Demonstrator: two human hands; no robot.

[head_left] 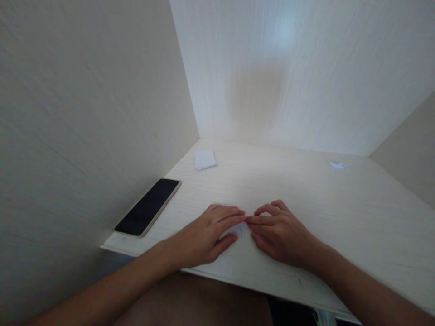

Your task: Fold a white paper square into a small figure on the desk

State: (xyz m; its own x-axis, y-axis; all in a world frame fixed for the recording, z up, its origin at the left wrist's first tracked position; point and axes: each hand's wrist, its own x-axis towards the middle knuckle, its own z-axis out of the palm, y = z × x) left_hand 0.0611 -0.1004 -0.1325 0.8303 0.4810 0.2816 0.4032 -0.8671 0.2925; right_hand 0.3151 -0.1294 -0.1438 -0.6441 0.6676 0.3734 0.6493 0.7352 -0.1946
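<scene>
Paper [239, 230] lies partly under your left fingers [231, 221], slightly spread, and beside your curled right fingers [265, 220]; any pinch cannot be told.

Angles both bare forearms inward from near left and near right. Holds left hand [203, 235] palm down, fingers extended rightward, thumb spread to the near side. Points right hand [284, 233] leftward, fingers bent, thumb nearer. Meets, or nearly meets, at the fingertips.
</scene>
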